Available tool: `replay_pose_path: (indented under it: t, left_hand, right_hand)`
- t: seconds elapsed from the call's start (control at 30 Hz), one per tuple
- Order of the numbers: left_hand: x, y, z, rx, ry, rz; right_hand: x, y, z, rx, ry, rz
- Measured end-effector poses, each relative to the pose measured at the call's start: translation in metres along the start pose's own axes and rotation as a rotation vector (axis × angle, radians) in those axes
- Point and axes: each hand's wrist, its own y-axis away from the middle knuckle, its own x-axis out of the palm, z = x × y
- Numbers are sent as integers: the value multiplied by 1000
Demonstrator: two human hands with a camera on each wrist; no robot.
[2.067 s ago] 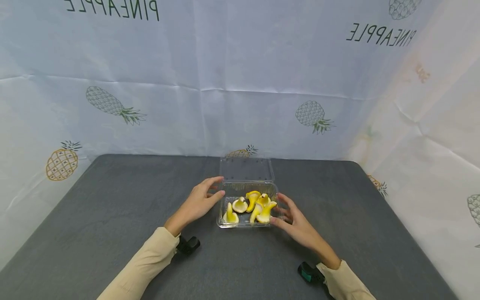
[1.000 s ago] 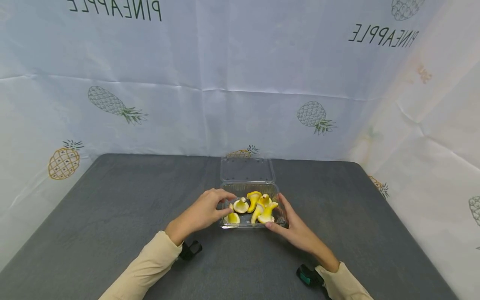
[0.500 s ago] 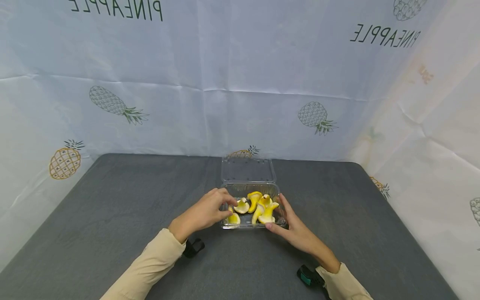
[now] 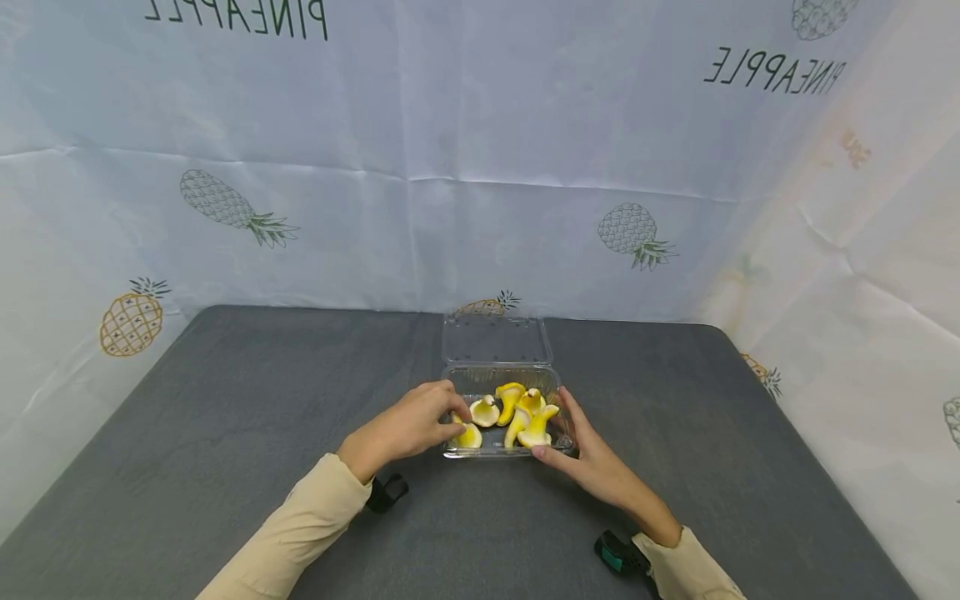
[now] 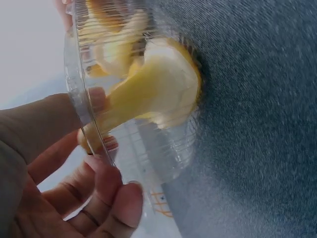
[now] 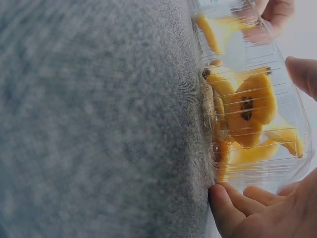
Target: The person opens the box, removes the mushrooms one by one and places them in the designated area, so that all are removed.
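Note:
A clear plastic container stands on the table with its hinged lid folded back. Several yellow mushrooms with pale undersides lie inside it. Reaching over the left wall, my left hand pinches the stem of the leftmost mushroom between thumb and fingers. In the left wrist view, that mushroom shows through the clear wall, cap low and stem up at the rim. My right hand holds the container's right side, thumb at the front corner. In the right wrist view, its fingertips touch the container's lower end.
The dark grey table extends on all sides of the container. A white curtain printed with pineapples hangs behind and beside it. Black wrist straps are on both wrists.
My left hand has come from the container's left edge in over the rim, and its fingers have closed on the leftmost mushroom's stem. The right hand has settled against the right side, thumb lower.

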Motion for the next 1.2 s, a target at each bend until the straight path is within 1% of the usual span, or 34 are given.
replay_pose_path:
  t: [0.1,0.33,0.47,0.53,0.7,1.0,1.2]
  left_hand:
    - [-1,1,1,26,10,-23]
    - [-6,7,3,42,49,-113]
    - [-9,12,6,70,55,-149]
    - [-11,14,9,71,58,-157]
    - [-15,20,15,32,69,-148]
    - [-14,25,26,-4,38,-90]
    - [-13,25,30,-24,86,-84]
  right_hand:
    - [0,0,-1,2,0,-4]
    - [0,-1,-1,0,13,-15]
    - [0,-1,-2,-3,18,-23]
    - [0,0,-2,-5,16,-23]
    - [0,0,-1,-5,13,-23]
    - [1,0,-1,-3,9,-32]
    - [1,0,-2,-7,8,-34]
